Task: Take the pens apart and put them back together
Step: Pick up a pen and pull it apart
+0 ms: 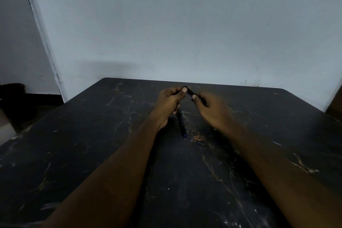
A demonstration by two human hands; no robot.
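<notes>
Holding a pen up above the dark surface, near its far edge. Gripping one end with the left hand, fingers curled round, thumb on top. Pinching the other end with the right hand, fingers curled too (a bit blurry here). Looks like pulling or twisting the two parts. To do it well: pull straight along the pen, not sideways, and go slow so as not to drop small parts. Work low over the surface. Below the left hand, a second pen, blue tip toward the body; lying down or held, hard to tell. No cup or box in sight for parts.
</notes>
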